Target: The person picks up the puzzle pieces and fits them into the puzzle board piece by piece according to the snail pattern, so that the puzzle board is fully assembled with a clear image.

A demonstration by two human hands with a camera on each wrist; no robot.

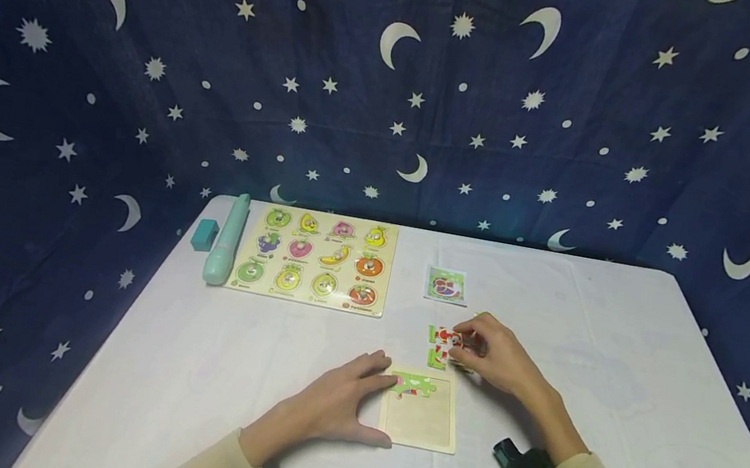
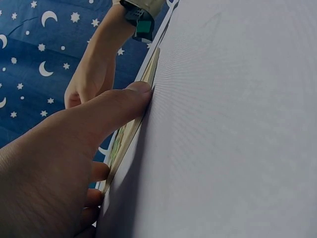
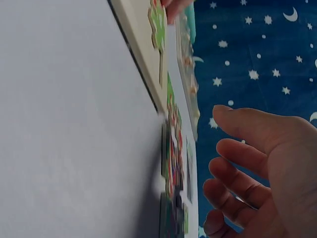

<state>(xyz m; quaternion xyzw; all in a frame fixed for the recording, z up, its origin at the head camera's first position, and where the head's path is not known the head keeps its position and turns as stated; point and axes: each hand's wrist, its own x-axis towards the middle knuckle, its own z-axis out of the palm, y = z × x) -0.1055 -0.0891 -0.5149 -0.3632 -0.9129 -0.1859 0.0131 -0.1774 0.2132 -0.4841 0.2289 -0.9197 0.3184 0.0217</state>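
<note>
A shallow wooden puzzle tray [image 1: 420,422] lies on the desk [image 1: 597,340], joined pieces [image 1: 419,384] along its far side. The left hand [image 1: 338,399] rests, fingers spread, on the tray's left side. Just beyond the tray, the right hand [image 1: 506,362], loosely curved and grasping nothing, hovers over loose pieces [image 1: 437,358]. Farther beyond the tray lies a picture card [image 1: 447,286]; beyond and left, a fruit board [image 1: 316,270].

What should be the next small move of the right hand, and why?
Probably the right hand should pick up one loose puzzle piece: it is near several and looks empty in its wrist view, while the tray has bare space below its placed pieces and the left hand touches the tray.
</note>
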